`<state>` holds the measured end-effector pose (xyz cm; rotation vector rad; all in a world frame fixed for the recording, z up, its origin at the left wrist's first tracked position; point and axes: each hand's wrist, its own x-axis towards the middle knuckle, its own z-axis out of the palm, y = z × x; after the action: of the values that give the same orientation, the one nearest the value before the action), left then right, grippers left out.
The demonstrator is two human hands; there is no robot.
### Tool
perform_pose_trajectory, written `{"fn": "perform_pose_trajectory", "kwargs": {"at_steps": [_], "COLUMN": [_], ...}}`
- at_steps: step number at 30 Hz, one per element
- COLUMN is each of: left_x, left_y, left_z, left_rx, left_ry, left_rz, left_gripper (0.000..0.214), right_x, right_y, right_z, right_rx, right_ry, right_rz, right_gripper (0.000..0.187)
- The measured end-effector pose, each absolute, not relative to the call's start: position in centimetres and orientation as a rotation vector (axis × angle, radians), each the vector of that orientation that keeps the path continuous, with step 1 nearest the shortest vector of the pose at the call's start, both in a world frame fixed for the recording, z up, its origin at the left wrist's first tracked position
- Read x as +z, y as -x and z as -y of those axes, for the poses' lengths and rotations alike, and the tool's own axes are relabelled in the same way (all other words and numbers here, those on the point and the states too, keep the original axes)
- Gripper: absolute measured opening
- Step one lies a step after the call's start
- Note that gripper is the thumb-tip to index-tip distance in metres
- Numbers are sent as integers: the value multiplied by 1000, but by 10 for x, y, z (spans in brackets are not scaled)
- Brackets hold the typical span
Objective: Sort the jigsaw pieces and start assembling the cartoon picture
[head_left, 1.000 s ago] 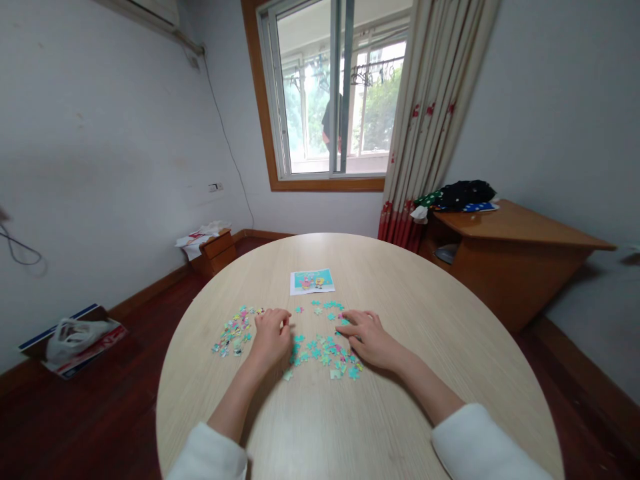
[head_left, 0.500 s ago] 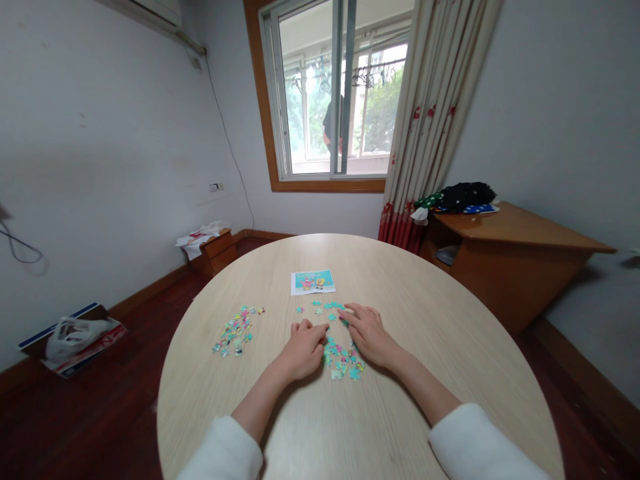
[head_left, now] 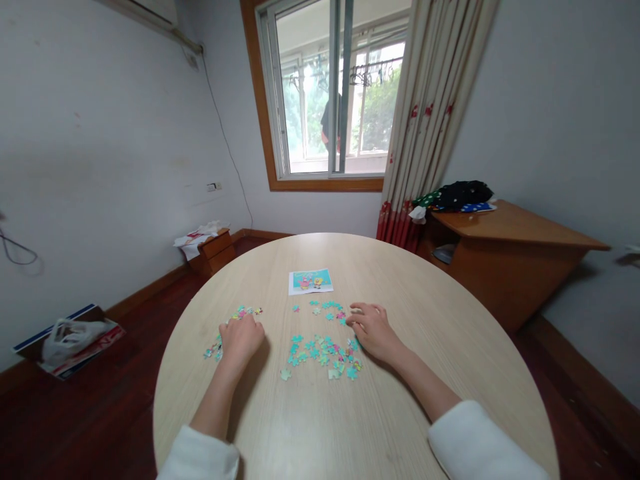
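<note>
Colourful jigsaw pieces lie loose on the round wooden table (head_left: 430,413). My left hand (head_left: 241,341) is over the left pile of jigsaw pieces (head_left: 214,348), back upward; its fingertips point down out of sight and it covers much of the pile. My right hand (head_left: 371,328) rests right of the middle pieces, fingers apart, with its tips beside a few pink and turquoise pieces (head_left: 342,319). Between the hands spreads a mostly turquoise group of jigsaw pieces (head_left: 324,350). A short row of turquoise pieces (head_left: 331,305) lies farther back, below the printed cartoon picture (head_left: 311,281).
Beyond the table are a window (head_left: 330,93) and a patterned curtain (head_left: 420,113); a person is partly visible outside. A wooden desk (head_left: 520,227) holding cloths stands at right. At left are a small cabinet (head_left: 217,250) and a plastic bag (head_left: 73,337) on the floor.
My left hand has moved left from the middle pieces onto the left pile, uncovering turquoise pieces. My right hand has stayed nearly in place; a pink piece now shows by its fingertips.
</note>
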<state>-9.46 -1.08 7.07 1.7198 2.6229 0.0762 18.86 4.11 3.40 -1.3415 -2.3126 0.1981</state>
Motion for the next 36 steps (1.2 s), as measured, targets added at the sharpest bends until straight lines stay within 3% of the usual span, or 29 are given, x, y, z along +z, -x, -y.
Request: {"fn": "perform_pose_trajectory", "kwargs": {"at_steps": [4, 8, 17, 29, 36], "left_x": [73, 72, 55, 62, 59], "left_y": [96, 88, 58, 16, 13], "left_z": [12, 11, 10, 37, 36], "left_rx": [85, 317, 756, 525, 482], "left_ry": [-1711, -1821, -2009, -2271, -2273], "left_rz": [-2633, -2578, -2087, -1355, -1345], "left_gripper": [36, 29, 23, 33, 35], "right_x": [35, 36, 45, 36, 45], "right_y": [-189, -188, -182, -185, -184], "right_z": [-42, -39, -22, -35, -27], "right_rx": [207, 192, 427, 309, 395], "right_ry": [1361, 1285, 917, 1097, 981], "right_rz": [2324, 2311, 2536, 2421, 2428], "right_gripper": [32, 31, 32, 32, 27]}}
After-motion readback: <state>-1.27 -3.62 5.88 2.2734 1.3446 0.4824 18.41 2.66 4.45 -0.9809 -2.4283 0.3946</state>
